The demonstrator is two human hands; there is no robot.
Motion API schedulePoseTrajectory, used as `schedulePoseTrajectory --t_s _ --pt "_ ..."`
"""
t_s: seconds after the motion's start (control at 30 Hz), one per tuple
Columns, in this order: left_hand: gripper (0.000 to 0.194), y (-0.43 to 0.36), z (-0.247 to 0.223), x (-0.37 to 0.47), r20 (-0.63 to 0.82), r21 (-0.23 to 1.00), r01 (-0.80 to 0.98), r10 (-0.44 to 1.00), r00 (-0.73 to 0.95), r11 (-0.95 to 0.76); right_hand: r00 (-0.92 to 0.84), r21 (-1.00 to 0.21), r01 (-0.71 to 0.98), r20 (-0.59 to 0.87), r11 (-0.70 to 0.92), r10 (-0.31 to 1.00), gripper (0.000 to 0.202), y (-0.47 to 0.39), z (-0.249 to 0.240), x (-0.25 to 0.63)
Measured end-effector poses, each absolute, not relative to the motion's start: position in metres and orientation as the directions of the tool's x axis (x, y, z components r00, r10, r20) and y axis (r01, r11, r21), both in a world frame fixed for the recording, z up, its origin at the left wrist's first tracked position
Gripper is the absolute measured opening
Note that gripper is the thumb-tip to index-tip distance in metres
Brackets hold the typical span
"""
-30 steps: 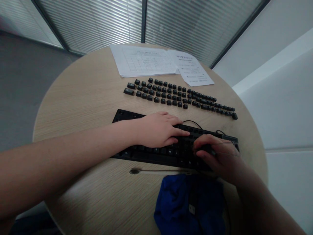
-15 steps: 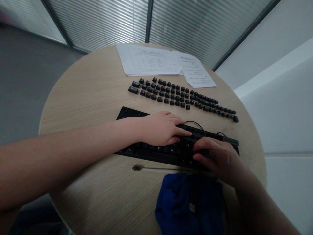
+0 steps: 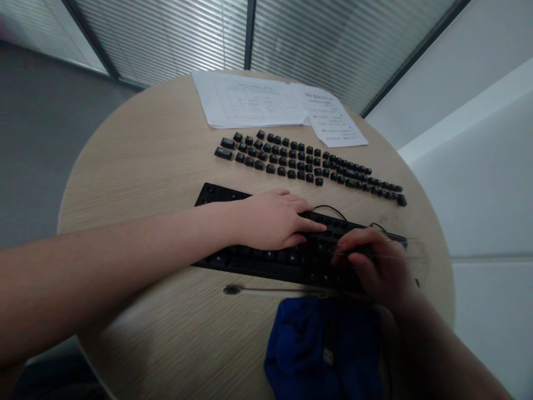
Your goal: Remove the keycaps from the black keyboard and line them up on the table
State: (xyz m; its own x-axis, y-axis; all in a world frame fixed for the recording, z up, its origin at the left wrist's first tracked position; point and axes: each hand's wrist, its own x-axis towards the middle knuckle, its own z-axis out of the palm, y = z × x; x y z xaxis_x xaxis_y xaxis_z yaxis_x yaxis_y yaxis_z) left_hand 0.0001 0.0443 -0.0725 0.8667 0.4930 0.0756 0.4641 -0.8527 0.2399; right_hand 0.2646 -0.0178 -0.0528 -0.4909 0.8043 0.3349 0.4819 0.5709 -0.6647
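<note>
A black keyboard point(image 3: 250, 264) lies on the round wooden table point(image 3: 137, 161), partly covered by my arm and hands. My left hand point(image 3: 277, 219) rests across its middle with the fingers spread, holding nothing. Over the keyboard's right part, my right hand point(image 3: 377, 266) is blurred and curled round a thin tool with wire-like prongs point(image 3: 406, 257), whose dark part sits between the fingers. Beyond the keyboard, loose black keycaps point(image 3: 292, 164) stand in several rows.
Printed papers point(image 3: 254, 104) lie at the table's far edge. A brush point(image 3: 266, 290) with dark bristles lies just in front of the keyboard. Nearer is a blue cloth point(image 3: 295, 344) with a USB plug point(image 3: 328, 356) on it. A thin cable loops behind the keyboard.
My right hand has shifted slightly right and turned, so the tool's prongs now point to the right. My left hand stays on the keyboard. The view has moved a little.
</note>
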Motion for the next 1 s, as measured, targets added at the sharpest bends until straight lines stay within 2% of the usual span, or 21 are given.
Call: schedulePoseTrajectory --t_s 0.07,0.13,0.37,0.53,0.7,0.83,0.9,1.0 --pt "0.049 0.044 -0.073 0.0 0.083 0.246 0.46 0.492 0.867 -0.853 -0.341 -0.758 0.403 0.396 0.513 0.853 0.022 -0.021 -0.051 0.268" --pt "0.049 0.044 -0.072 0.0 0.083 0.251 0.459 0.492 0.867 -0.852 -0.241 -0.791 0.357 0.435 0.496 0.868 0.023 -0.023 -0.049 0.271" --pt "0.05 0.044 -0.068 -0.003 0.06 0.273 0.466 0.499 0.865 -0.841 -0.382 -0.723 0.401 0.426 0.563 0.82 0.008 -0.017 -0.052 0.281" --pt "0.047 0.039 -0.045 -0.01 0.079 0.321 0.544 0.595 0.8 -0.775 -0.46 -0.596 0.407 0.52 0.692 0.719 0.016 -0.013 -0.051 0.28" --pt "0.036 0.026 -0.013 -0.017 0.103 0.56 0.499 0.653 0.751 -0.662 -0.518 -0.547 0.319 0.583 0.774 0.626 0.025 -0.017 -0.038 0.266" --pt "0.033 0.019 -0.005 -0.015 -0.001 0.776 0.417 0.66 0.751 -0.473 -0.533 -0.541 0.243 0.619 0.805 0.577 0.027 -0.023 -0.034 0.254" --pt "0.027 0.018 -0.008 -0.013 -0.052 0.831 0.398 0.658 0.751 -0.389 -0.535 -0.549 0.226 0.62 0.805 0.574 0.027 -0.026 -0.036 0.251" --pt "0.018 0.018 -0.013 -0.011 -0.06 0.851 0.383 0.658 0.751 -0.359 -0.527 -0.574 0.223 0.609 0.788 0.593 0.024 -0.028 -0.04 0.252"
